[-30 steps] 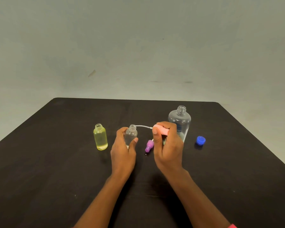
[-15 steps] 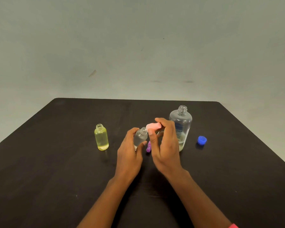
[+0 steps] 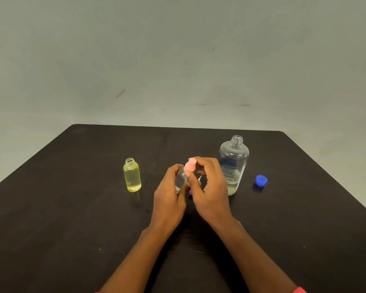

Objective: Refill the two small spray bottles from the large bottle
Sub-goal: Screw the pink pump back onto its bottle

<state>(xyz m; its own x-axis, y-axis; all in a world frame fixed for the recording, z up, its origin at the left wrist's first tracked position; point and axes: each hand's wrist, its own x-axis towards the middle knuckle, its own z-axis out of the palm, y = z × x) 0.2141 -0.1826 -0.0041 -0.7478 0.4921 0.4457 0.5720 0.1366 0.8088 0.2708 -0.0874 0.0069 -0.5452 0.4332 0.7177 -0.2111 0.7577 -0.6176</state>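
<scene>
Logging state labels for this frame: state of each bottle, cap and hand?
yellow small bottle: upright, uncapped, nearly full.
clear small bottle: gripped by left hand, pink spray top at its neck.
pink spray top: pinched by right hand.
large bottle: upright, uncapped, liquid low.
blue cap: off, on table.
purple spray top: mostly hidden by hands.

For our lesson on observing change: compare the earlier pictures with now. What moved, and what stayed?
The right hand carried the pink spray cap leftward, fed its tube into the small clear bottle and now pinches the cap atop its neck. The left hand kept holding that bottle. The yellow bottle, large bottle and blue cap stayed put.
</scene>
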